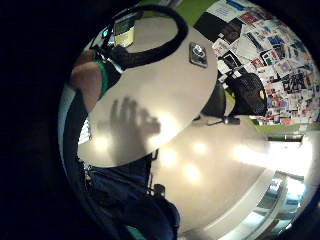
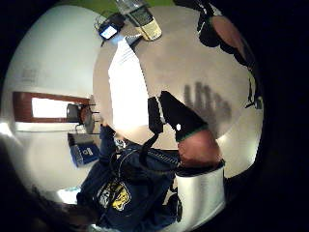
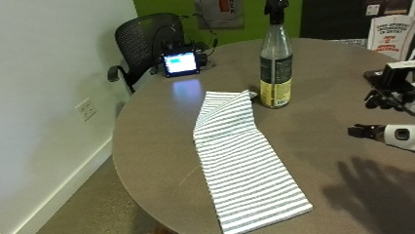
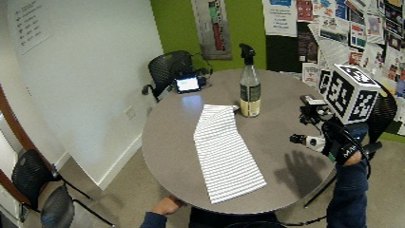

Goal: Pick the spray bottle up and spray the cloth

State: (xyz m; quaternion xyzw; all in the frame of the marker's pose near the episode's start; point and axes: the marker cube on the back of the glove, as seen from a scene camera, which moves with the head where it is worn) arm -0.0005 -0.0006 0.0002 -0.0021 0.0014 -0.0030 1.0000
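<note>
I see my right hand (image 4: 342, 151) above the counter (image 3: 324, 122), grip spread (shadow shows splayed fingers), well apart from the spray bottle (image 3: 275, 63) beside the striped cloth (image 3: 243, 165).

Outside views overlook table (image 3: 337, 122), wide one higher, palm views face down, sharing tabletop

A round brown table (image 3: 324, 122) carries everything. A striped cloth (image 3: 243, 161) lies flat along it, its far end folded over. A spray bottle (image 3: 275, 63) stands upright just beside that folded end. A small lit screen (image 3: 180, 63) sits near the far edge, well apart from the bottle.
</note>
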